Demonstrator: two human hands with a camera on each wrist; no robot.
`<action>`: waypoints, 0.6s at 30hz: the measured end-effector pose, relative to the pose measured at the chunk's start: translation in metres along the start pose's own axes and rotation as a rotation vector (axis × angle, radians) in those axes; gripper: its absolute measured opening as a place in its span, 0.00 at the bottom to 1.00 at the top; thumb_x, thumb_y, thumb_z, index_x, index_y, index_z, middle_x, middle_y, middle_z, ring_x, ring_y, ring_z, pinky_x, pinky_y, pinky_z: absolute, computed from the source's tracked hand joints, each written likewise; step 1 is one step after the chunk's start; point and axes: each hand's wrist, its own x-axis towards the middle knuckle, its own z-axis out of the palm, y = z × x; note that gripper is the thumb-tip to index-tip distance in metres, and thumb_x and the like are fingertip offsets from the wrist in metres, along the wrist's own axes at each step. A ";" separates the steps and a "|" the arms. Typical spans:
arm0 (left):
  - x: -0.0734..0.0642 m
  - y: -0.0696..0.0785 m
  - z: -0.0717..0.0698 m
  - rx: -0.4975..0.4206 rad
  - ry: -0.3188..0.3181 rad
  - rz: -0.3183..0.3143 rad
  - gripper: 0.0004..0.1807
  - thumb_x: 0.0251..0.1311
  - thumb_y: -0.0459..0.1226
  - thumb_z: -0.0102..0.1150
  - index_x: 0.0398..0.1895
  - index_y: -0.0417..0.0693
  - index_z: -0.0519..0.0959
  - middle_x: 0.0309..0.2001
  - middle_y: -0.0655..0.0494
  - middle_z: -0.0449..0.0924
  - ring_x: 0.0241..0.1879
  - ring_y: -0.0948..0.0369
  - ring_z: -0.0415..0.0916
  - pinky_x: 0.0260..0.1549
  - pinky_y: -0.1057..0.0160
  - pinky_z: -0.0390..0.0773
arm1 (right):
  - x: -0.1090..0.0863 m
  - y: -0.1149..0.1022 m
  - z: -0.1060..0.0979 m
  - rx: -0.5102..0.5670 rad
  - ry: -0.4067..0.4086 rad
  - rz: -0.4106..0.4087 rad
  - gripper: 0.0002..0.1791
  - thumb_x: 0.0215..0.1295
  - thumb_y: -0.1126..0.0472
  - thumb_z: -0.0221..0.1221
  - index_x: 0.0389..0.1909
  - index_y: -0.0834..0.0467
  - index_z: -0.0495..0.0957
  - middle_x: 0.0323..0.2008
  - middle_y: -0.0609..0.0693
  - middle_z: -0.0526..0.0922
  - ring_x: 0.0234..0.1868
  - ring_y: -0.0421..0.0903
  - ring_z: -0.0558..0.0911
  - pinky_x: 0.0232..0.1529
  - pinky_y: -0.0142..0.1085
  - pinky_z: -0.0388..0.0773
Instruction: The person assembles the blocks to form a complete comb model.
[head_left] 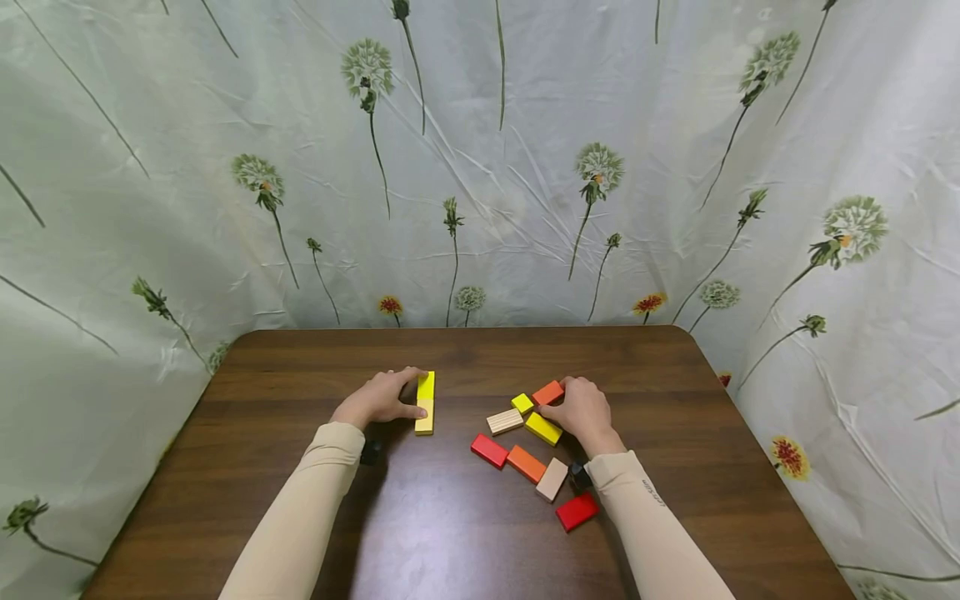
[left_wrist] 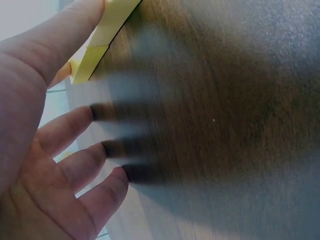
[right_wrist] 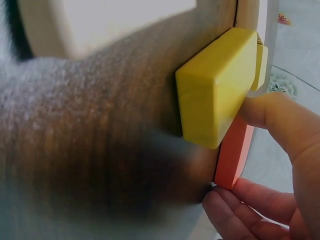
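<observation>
Two wooden blocks lie end to end at left of centre: a bright yellow block (head_left: 426,387) at the far end and a pale yellow block (head_left: 424,427) nearer. My left hand (head_left: 381,398) rests at their left side, index fingertip on the bright one and thumb on the pale one; its other fingers spread loosely over the table (left_wrist: 210,130). My right hand (head_left: 587,412) pinches an orange block (head_left: 547,392) between thumb and fingers, the block lying close over the wood. Just nearer lies a yellow block (right_wrist: 220,85), beside the thumb. A small yellow block (head_left: 522,403) adjoins the orange one.
Left of the right hand lies a ridged plain wood block (head_left: 505,421). Nearer are a red block (head_left: 490,451), another orange block (head_left: 527,464), a beige block (head_left: 552,481) and a second red block (head_left: 577,512) by the right sleeve. A flowered curtain (head_left: 480,167) hangs behind the table.
</observation>
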 end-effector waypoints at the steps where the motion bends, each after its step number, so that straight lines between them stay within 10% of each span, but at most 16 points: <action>1: 0.000 -0.001 0.000 0.002 0.001 0.003 0.42 0.66 0.50 0.74 0.79 0.46 0.69 0.78 0.32 0.68 0.76 0.25 0.62 0.73 0.28 0.67 | 0.000 0.000 0.000 0.003 -0.001 0.001 0.36 0.60 0.48 0.76 0.60 0.69 0.82 0.49 0.63 0.88 0.41 0.55 0.83 0.51 0.51 0.86; 18: -0.001 -0.006 0.005 -0.023 0.007 0.002 0.44 0.67 0.52 0.73 0.82 0.49 0.67 0.81 0.33 0.64 0.79 0.26 0.57 0.74 0.26 0.64 | -0.001 0.007 0.003 0.072 -0.004 0.020 0.39 0.63 0.45 0.76 0.65 0.68 0.79 0.56 0.66 0.85 0.48 0.59 0.85 0.57 0.55 0.86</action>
